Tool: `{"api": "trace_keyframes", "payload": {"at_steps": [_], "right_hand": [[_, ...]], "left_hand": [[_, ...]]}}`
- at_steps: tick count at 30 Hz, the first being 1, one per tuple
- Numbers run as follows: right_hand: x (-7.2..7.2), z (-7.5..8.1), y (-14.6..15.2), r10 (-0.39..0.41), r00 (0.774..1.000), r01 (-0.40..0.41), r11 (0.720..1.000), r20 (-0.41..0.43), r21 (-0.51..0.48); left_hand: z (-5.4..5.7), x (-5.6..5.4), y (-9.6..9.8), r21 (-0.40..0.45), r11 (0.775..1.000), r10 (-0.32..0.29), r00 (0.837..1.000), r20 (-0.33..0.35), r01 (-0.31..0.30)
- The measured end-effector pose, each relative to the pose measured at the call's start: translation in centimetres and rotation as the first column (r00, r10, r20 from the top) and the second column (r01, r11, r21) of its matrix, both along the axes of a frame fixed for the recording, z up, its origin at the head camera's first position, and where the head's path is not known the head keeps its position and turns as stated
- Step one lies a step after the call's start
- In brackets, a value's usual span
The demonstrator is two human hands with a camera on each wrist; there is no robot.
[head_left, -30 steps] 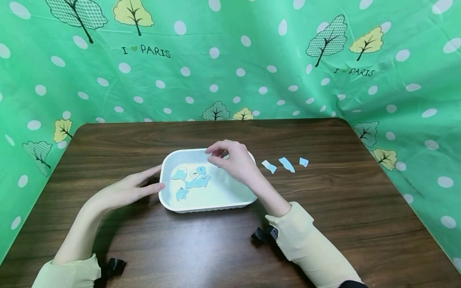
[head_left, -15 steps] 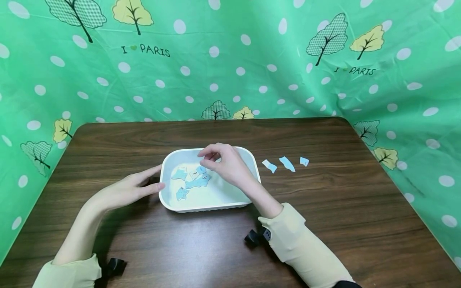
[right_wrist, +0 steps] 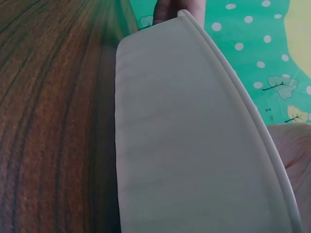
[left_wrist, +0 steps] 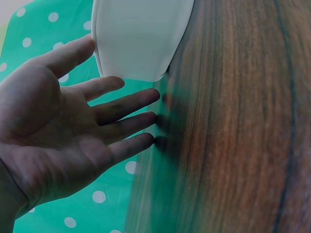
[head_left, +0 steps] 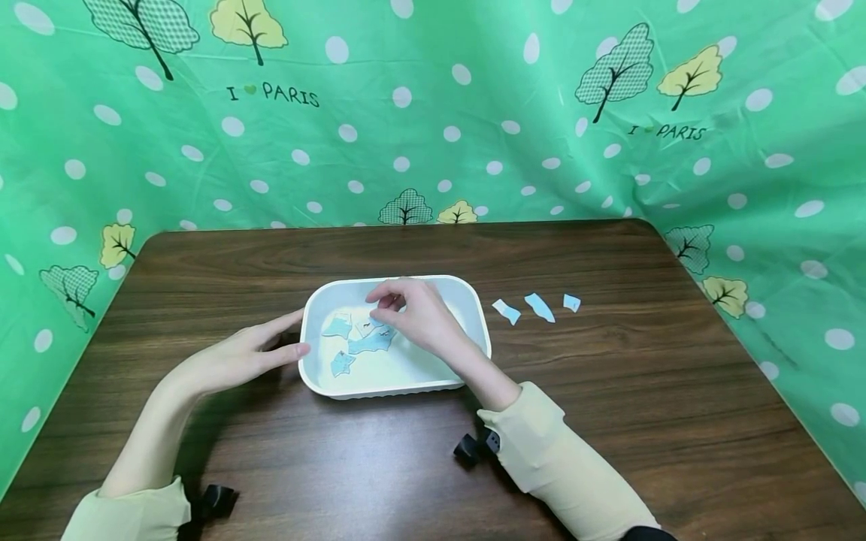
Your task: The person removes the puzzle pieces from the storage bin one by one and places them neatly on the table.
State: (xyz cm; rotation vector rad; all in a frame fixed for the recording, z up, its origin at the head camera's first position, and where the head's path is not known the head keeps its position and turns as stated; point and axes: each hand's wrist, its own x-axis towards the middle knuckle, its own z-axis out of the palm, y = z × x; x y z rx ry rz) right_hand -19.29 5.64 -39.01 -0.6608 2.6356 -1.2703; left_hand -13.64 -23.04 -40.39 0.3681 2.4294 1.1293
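Note:
A white tray point(head_left: 419, 389) stands on the wooden table, with several torn pieces of light-blue paper point(head_left: 370, 343) in its left half. My left hand point(head_left: 233, 364) is at the tray's left end. In the left wrist view, the thumb of that left hand point(left_wrist: 73, 116) touches the rim while the other fingers are extended. My right hand point(head_left: 416, 315) reaches down into the tray over the upper paper pieces. Its thumb and forefinger are bent with a gap between their tips, and they partly cover a small blue piece. In the right wrist view, the tray wall point(right_wrist: 184, 131) hides most of the right hand.
Three more torn paper pieces lie in a row on the table right of the tray, the middle paper piece point(head_left: 539, 308) being the longest. A green dotted cloth point(head_left: 433, 113) hangs behind the dark wooden table point(head_left: 643, 361).
My right hand has moved left and down inside the tray, toward the small blue paper piece, which is now mostly hidden. My left hand stays at the tray's left end.

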Motion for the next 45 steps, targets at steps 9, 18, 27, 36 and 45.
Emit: {"api": "trace_keyframes", "payload": {"at_steps": [9,18,27,36,45], "right_hand": [[0.0,-0.4,-0.4,0.02,1.0,-0.02,0.998,-0.005,0.053],[0.0,-0.9,-0.6,0.007,1.0,-0.009,0.99,0.014,0.141],[0.1,-1.4,-0.8,0.036,0.999,-0.037,0.968,0.009,0.247],[0.3,-1.6,-0.9,0.065,0.998,-0.062,0.945,0.003,0.321],[0.4,-1.7,-0.8,0.101,0.995,-0.087,0.932,-0.022,0.352]], "left_hand": [[0.0,0.0,0.0,-0.006,1.0,-0.009,1.0,-0.015,0.009],[0.1,-0.1,0.0,-0.004,1.0,-0.018,1.0,-0.018,0.018],[0.0,-0.1,0.0,-0.012,1.0,-0.018,0.999,-0.028,0.018],[0.0,0.0,0.0,0.01,1.0,-0.012,1.0,-0.008,0.012],[0.1,0.0,0.1,0.021,1.0,-0.012,1.0,-0.001,0.012]]}}
